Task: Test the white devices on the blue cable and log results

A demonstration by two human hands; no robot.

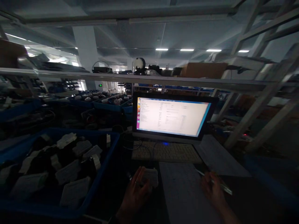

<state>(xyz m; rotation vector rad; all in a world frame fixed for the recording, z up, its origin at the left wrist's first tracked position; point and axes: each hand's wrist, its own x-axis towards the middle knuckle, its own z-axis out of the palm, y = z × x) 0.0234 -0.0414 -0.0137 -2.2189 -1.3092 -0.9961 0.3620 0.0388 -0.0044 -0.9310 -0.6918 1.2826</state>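
In the dim light my left hand [136, 194] is closed around a small grey boxy part [151, 176] on the dark bench, just in front of the keyboard [163, 151]. My right hand [212, 190] grips a pen [221, 186] and rests on the right edge of a sheet of paper [182, 189] lying before me. A lit monitor [171, 116] with a pale window stands behind the keyboard.
A blue bin [109, 149] at the left holds several grey and black parts. More blue trays [105, 104] with parts sit further back. A second paper sheet [218, 157] lies right of the keyboard. A shelf rail [149, 79] and slanted metal frame bars [263, 93] stand overhead and right.
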